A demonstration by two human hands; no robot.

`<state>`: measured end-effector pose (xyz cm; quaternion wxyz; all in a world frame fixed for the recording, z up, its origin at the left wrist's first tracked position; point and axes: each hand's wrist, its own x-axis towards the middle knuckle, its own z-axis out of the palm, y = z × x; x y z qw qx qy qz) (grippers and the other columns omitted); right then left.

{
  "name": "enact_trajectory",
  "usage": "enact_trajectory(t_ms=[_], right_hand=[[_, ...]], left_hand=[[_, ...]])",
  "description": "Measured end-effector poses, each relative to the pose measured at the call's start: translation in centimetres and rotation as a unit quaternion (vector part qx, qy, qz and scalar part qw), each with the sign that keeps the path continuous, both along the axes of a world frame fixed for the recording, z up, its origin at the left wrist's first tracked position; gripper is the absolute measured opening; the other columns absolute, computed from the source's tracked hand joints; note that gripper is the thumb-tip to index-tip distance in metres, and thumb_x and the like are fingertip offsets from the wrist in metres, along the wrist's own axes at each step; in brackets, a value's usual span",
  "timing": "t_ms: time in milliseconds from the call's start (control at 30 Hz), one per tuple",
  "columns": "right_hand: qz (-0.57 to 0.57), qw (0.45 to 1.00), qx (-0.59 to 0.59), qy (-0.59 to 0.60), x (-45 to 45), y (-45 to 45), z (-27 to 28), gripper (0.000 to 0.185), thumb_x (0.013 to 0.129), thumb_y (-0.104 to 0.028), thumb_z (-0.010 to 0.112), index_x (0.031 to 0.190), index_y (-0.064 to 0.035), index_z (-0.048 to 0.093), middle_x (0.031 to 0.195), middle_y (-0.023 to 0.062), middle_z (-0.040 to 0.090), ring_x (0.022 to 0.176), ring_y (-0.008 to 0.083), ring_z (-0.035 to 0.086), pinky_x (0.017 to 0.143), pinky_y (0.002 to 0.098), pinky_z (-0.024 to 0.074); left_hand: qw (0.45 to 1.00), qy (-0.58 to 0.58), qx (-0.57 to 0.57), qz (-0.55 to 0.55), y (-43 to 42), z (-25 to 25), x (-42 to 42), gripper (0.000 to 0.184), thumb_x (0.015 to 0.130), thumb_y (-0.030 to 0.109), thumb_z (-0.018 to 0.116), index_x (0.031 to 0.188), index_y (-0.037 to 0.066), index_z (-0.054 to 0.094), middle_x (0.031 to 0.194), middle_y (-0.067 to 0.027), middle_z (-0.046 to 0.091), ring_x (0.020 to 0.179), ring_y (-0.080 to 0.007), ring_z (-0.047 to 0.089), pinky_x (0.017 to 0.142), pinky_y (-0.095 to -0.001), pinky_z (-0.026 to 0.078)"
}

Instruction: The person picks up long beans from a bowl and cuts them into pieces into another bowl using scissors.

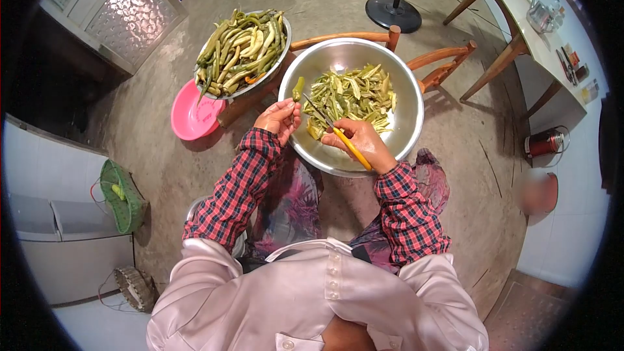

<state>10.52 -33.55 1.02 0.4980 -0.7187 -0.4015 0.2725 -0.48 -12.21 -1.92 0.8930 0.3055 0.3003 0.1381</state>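
My left hand (279,119) pinches a short green pepper (298,89) upright at the left rim of a large metal bowl (408,94). In my right hand (369,145), over the bowl's near side, is a small knife (351,149) with a yellow handle; its thin dark blade points up and left, its tip close to the pepper. Cut strips of green and yellowish pepper (351,94) lie heaped inside the bowl. To the left, a second metal basin (286,39) is piled with long whole peppers (244,52), green to pale yellow, with an orange one near its edge.
A pink plastic basin (188,120) sits below the pepper basin. Wooden chairs (448,62) stand behind and under the bowl. Farther off are a round black stand base (393,14) and a table (494,0) with a kettle. A green basket (123,201) lies at left.
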Motion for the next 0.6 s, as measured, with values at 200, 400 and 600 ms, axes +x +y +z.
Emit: enact_trajectory(t_ms=[200, 400, 600], right_hand=[[0.006, 1.000, -0.015, -0.025, -0.1, -0.1, 0.7, 0.045, 0.076, -0.034, 0.081, 0.092, 0.0054, 0.066, 0.068, 0.0049, 0.058, 0.063, 0.0082, 0.048, 0.057, 0.0265, 0.0406], [-0.032, 0.989, -0.022, -0.145, -0.5, -0.1, 1.3, 0.048, 0.071, -0.041, 0.082, 0.085, 0.0016, 0.064, 0.063, 0.0094, 0.055, 0.055, 0.0147, 0.048, 0.053, 0.0298, 0.0408], [-0.066, 0.971, -0.032, -0.228, -0.7, 0.0, 1.6, 0.055, 0.064, -0.056, 0.078, 0.082, -0.0051, 0.066, 0.070, 0.0169, 0.063, 0.067, 0.0370, 0.063, 0.058, 0.0421, 0.0491]], left_hand=[[1.000, 0.001, 0.023, -0.011, -0.3, 0.4, 0.1, 0.024, 0.091, 0.003, 0.061, 0.112, 0.000, 0.053, 0.098, -0.0105, 0.064, 0.079, -0.0154, 0.062, 0.073, -0.0288, 0.055], [0.999, 0.014, 0.048, -0.021, -0.4, 0.7, 0.3, 0.024, 0.092, 0.004, 0.060, 0.113, -0.001, 0.053, 0.095, -0.0098, 0.063, 0.078, -0.0157, 0.062, 0.073, -0.0280, 0.055], [0.994, 0.048, 0.094, -0.038, -0.6, 1.2, 0.2, 0.023, 0.090, 0.007, 0.064, 0.109, -0.002, 0.057, 0.091, -0.0074, 0.065, 0.074, -0.0124, 0.062, 0.068, -0.0263, 0.055]])
